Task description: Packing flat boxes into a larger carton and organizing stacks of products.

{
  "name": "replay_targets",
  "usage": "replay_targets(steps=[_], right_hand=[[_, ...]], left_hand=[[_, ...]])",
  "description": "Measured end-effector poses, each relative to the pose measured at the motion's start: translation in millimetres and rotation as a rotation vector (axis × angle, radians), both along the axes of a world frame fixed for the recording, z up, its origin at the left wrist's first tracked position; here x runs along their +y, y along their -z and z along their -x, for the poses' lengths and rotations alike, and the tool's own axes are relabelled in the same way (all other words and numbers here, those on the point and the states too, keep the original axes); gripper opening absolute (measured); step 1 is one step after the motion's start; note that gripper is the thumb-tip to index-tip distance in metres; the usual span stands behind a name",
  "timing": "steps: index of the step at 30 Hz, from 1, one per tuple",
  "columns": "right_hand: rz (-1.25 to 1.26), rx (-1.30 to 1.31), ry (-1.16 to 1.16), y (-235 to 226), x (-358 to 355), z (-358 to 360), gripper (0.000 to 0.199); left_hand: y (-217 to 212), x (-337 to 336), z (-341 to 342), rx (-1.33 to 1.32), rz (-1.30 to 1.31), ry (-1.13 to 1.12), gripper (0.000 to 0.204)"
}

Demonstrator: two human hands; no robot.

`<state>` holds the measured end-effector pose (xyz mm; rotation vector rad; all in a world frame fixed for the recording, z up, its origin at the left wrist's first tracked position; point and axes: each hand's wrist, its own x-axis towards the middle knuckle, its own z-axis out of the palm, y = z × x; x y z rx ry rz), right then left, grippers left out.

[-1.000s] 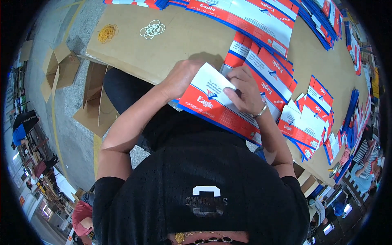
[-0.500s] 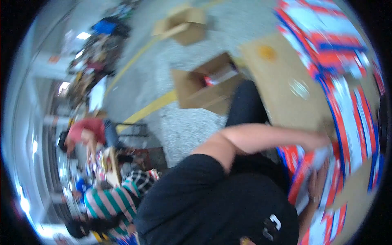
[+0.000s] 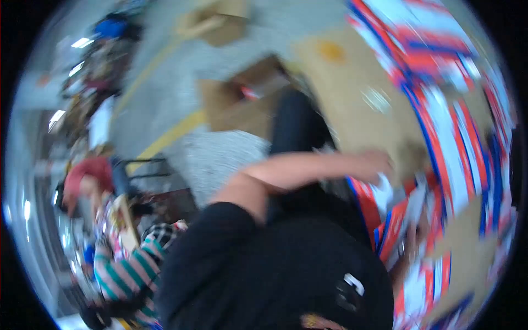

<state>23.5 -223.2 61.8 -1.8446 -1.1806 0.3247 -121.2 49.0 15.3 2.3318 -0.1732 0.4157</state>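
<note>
My left hand [image 3: 378,164] is stretched across in front of me, just above a red, white and blue flat packet [image 3: 367,202]. Motion smears its fingers, so whether it grips the white part below it is unclear. Lower and to the right, my right hand [image 3: 418,234] is against the side of another red and white packet [image 3: 397,220], which stands tilted beside it. Blur hides how its fingers sit. More packets of the same colours [image 3: 421,289] lie near my right forearm.
Stacked packets [image 3: 451,148] line the right side on brown cardboard [image 3: 352,93]. An open carton [image 3: 242,115] with something red and white inside stands on the floor ahead, and another carton [image 3: 220,27] is farther off. People [image 3: 129,269] sit working at the left.
The whole view has shifted, with the scene sliding left and slightly up. My left hand has drawn away from my right hand, toward the left. My right hand stays by the tilted packet.
</note>
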Motion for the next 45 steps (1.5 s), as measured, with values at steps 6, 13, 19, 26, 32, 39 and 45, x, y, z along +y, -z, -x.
replay_targets(steps=[6,13,19,26,32,39,45], right_hand=[[-0.295,0.124,-0.180,20,28,-28,0.046],[-0.818,0.340,-0.461,6,8,-36,0.049],[-0.507,0.563,0.108,-15,-15,-6,0.046],[-0.916,0.285,-0.439,7,17,-38,0.048],[-0.862,0.344,-0.216,5,8,-26,0.048],[-0.519,0.427,0.046,-20,0,-1,0.049],[-0.390,0.425,0.110,-43,21,18,0.044]], left_hand=[[-53,-13,40,0.355,-0.418,0.027,0.079],[-65,-39,6,0.479,-0.422,0.152,0.079],[-67,-47,-16,0.540,-0.421,0.075,0.073],[-70,-42,-20,0.503,-0.409,0.092,0.071],[-70,-38,-21,0.468,-0.362,0.126,0.055],[-75,-33,-16,0.471,-0.270,0.158,0.036],[-82,-26,-7,0.396,-0.190,0.079,0.030]])
